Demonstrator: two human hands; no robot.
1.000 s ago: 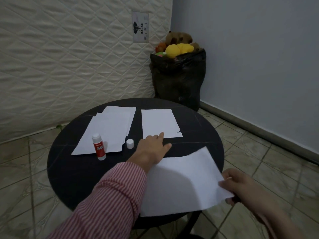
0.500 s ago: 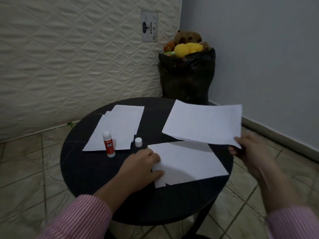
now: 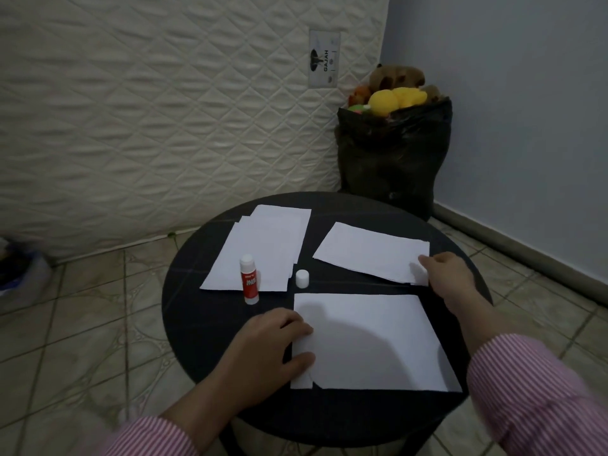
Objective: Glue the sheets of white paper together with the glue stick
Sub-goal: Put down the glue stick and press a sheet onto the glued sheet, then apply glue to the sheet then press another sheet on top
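My left hand (image 3: pixel 266 350) rests on the left edge of the nearest sheet (image 3: pixel 371 340), low in the frame, thumb and fingertips laid on the paper. To the right, my right hand (image 3: pixel 447 274) pinches the near right corner of a second sheet (image 3: pixel 368 250) lying on the dark round tabletop (image 3: pixel 184 291). Left of centre, the uncapped glue stick (image 3: pixel 249 278) stands upright beside its white cap (image 3: pixel 302 278), at the near edge of a paper stack (image 3: pixel 263 251).

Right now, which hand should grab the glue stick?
Left, probably. The left hand rests beside the glue stick, on the same side; the right hand is across the table, touching the far sheet.
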